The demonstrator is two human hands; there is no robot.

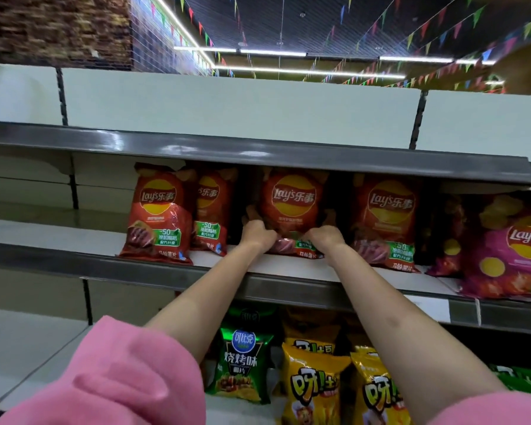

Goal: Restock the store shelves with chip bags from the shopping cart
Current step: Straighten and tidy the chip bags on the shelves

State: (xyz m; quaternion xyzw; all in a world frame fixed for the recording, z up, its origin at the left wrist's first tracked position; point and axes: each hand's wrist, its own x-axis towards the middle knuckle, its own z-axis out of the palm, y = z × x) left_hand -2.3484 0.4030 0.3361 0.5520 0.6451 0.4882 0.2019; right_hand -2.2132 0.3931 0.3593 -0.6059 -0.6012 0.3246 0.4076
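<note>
Two hands grip one red Lay's chip bag by its lower corners: the left hand curls round the bottom left, the right hand round the bottom right. This bag stands upright on the middle shelf, between two red Lay's bags to its left and another to its right. A pink Lay's bag leans at the far right. On the shelf below sit a green chip bag and yellow chip bags. Pink sleeves are pushed up both arms.
</note>
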